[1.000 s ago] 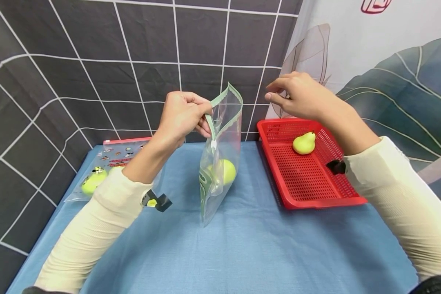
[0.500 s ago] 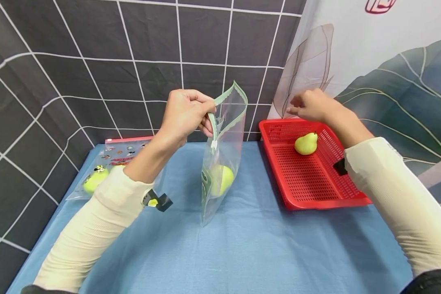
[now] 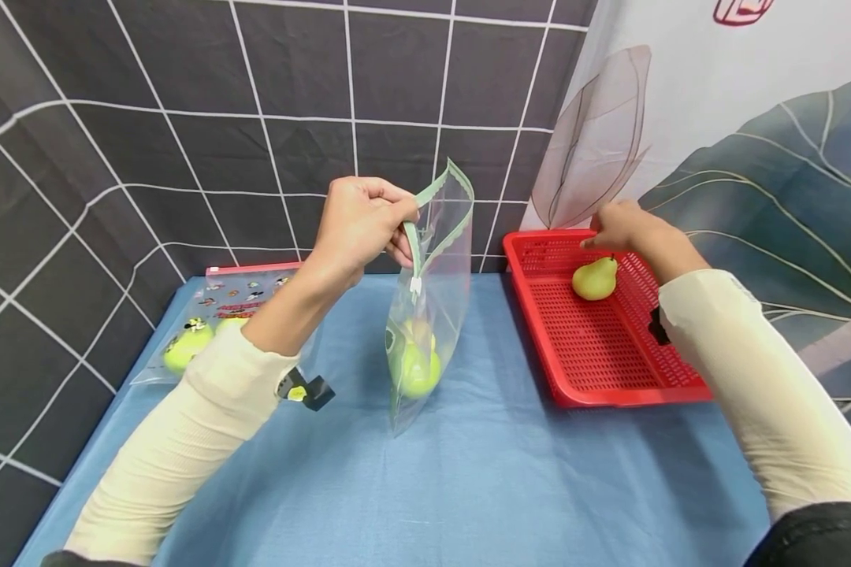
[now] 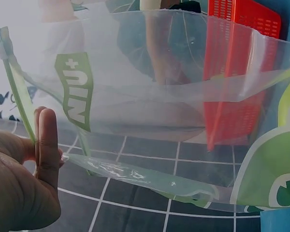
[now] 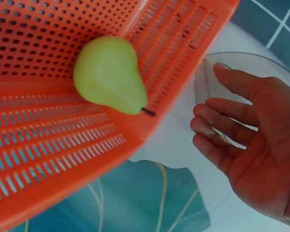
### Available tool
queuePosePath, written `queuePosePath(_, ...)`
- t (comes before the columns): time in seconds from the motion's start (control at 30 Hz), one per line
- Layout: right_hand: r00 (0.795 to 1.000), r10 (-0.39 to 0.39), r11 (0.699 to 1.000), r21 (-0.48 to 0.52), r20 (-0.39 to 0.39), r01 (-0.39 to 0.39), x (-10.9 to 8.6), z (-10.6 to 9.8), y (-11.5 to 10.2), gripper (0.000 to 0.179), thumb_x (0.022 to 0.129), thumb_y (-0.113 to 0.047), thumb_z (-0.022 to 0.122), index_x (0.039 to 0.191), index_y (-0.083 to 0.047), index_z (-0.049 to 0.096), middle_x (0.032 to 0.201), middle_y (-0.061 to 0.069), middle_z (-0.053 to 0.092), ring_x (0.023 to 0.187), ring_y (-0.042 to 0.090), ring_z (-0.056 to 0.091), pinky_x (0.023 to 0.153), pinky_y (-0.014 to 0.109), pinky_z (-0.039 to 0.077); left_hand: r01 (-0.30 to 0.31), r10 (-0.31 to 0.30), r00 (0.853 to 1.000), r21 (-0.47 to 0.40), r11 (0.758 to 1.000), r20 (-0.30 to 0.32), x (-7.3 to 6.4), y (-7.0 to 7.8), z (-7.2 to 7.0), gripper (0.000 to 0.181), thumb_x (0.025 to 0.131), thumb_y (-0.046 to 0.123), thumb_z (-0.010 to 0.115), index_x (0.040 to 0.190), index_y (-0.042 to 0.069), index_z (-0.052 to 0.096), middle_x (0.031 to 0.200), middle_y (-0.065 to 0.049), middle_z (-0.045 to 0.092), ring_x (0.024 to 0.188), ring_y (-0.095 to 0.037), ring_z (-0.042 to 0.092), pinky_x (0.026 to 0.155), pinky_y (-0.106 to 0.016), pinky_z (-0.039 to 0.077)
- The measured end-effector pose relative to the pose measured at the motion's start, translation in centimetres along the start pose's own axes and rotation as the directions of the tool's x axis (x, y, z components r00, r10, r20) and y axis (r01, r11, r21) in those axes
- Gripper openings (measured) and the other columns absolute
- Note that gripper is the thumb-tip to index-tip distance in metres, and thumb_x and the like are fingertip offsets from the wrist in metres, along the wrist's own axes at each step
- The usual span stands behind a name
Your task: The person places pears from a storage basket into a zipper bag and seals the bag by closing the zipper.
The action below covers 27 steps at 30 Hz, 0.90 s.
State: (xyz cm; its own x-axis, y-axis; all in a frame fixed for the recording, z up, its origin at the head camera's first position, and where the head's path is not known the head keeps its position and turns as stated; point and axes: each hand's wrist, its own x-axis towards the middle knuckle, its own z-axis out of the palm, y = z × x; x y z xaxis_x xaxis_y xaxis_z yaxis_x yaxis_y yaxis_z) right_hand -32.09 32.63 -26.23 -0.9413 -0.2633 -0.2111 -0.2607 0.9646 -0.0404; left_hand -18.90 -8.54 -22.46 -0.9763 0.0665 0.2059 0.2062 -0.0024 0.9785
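Note:
My left hand (image 3: 365, 224) pinches the green-edged rim of a clear zip bag (image 3: 448, 268), which hangs upright with its mouth spread. Yellow-green fruit (image 3: 418, 372), seemingly a pear, lies low in the bag; the plastic blurs its outline. Green print shows on the bag (image 4: 77, 92) in the left wrist view. My right hand (image 3: 627, 228) hovers over the far end of a red basket (image 3: 574, 396), just beyond a green pear (image 3: 596, 279). In the right wrist view its fingers (image 5: 227, 116) are loosely bent, apart from the pear (image 5: 106, 72), and hold nothing.
Another zip bag with a red top edge (image 3: 251, 268) lies at the left with green fruit (image 3: 187, 346) in it, partly hidden by my left arm. A blue cloth (image 3: 468, 488) covers the table. A dark gridded backdrop (image 3: 397, 79) stands behind.
My right hand has come down and to the right, from above the basket's left far corner towards the pear. The left hand keeps its pinch; the fruit in the bag has settled lower.

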Motion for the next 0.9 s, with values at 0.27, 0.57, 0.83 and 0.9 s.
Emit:
queuePosePath(0.27,1.0,-0.013,0.999,-0.04,0.007,0.013,2.8,3.4,3.2,0.032,0.095,-0.027,0.082,0.099,0.004,0.075,0.095,0.021,0.067,0.098,0.042,0.059,0.085,0.058,0.056,0.005,-0.005,1.0,0.024,1.0,0.007,-0.1,-0.2,-0.3,0.015,0.094,-0.005,0.067,0.1,-0.005,0.08,0.066,-0.013,0.076,0.044,-0.02,0.07,0.049,-0.039,0.069)
queuePosePath(0.57,0.997,0.046,0.998,-0.043,0.054,-0.043,4.2,5.4,4.8,0.026,0.089,-0.021,0.088,0.096,-0.001,0.073,0.093,0.02,0.066,0.088,0.036,0.06,0.078,0.057,0.059,0.015,-0.015,1.0,0.021,1.0,0.008,0.0,-0.4,-0.4,0.014,0.094,-0.007,0.068,0.102,-0.006,0.08,0.068,-0.018,0.077,0.044,-0.02,0.07,0.049,-0.039,0.068)
queuePosePath(0.83,0.997,0.026,0.991,-0.133,0.074,-0.016,4.6,6.2,5.2,0.019,0.079,-0.005,0.088,0.084,-0.009,0.07,0.085,0.012,0.063,0.078,0.03,0.057,0.067,0.049,0.055,0.029,-0.029,1.0,0.002,1.0,0.003,0.2,-0.5,-0.6,0.016,0.093,-0.009,0.065,0.102,-0.008,0.079,0.066,-0.014,0.076,0.044,-0.02,0.07,0.048,-0.037,0.068)
queuePosePath(0.9,0.997,0.006,0.991,-0.134,0.075,0.004,4.0,5.8,4.4,0.021,0.077,-0.001,0.088,0.083,-0.008,0.069,0.084,0.013,0.063,0.077,0.031,0.057,0.066,0.047,0.055,0.03,-0.03,1.0,0.0,1.0,-0.001,0.2,-0.6,-0.7,0.016,0.092,-0.009,0.065,0.102,-0.008,0.079,0.066,-0.015,0.076,0.044,-0.02,0.07,0.048,-0.037,0.068)
